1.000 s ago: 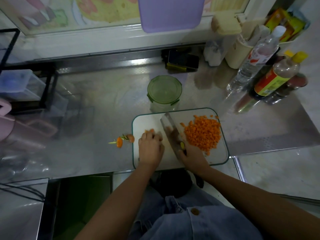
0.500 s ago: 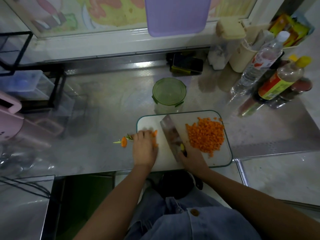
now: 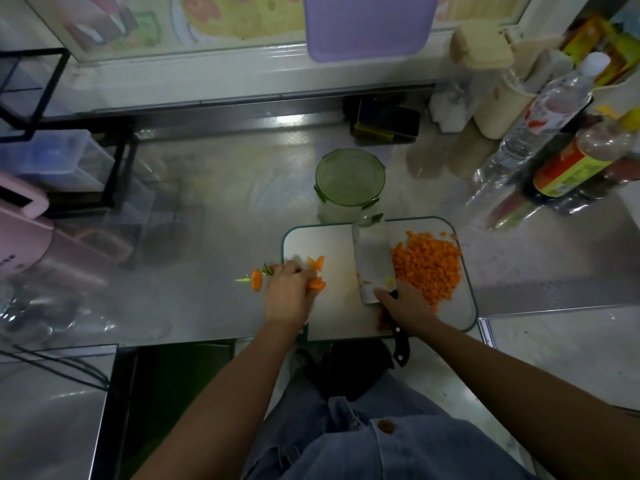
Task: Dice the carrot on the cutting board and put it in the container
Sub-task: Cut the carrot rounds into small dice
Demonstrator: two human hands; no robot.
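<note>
A: What lies around the fingers, and what stands in their way?

B: Out past the fingers of the right hand (image 3: 407,308), the container (image 3: 349,178) stands on the surface (image 3: 225,202) with its green lid on, just beyond the far rim of the cutting board (image 3: 332,244); behind it sits a dark box (image 3: 386,121); to that hand's outer side bottles (image 3: 547,112) cluster, well apart from the board; a pink appliance (image 3: 20,237) stands well off on the left hand's outer side. The knife blade lies between the left fingers and the heap.

A: And the fingers themselves?

B: The right ones are wrapped round the black handle of the knife (image 3: 370,258); the left hand (image 3: 289,296) is blurred, lying over carrot pieces (image 3: 317,284) at the board's left edge; whether its fingers grip them I cannot tell.

A: Where is the carrot?

B: The diced carrot (image 3: 427,268) is heaped on the board, just beside the right fingers on their outer side, right against the blade; a carrot top (image 3: 256,279) lies off the board on the surface, just beyond the left fingertips, its green stem pointing away from them.

A: Long axis?

B: The broad blade runs straight out from the right fingers toward the container, its flat face turned upward; the uncut pieces are too blurred to tell how they lie.
</note>
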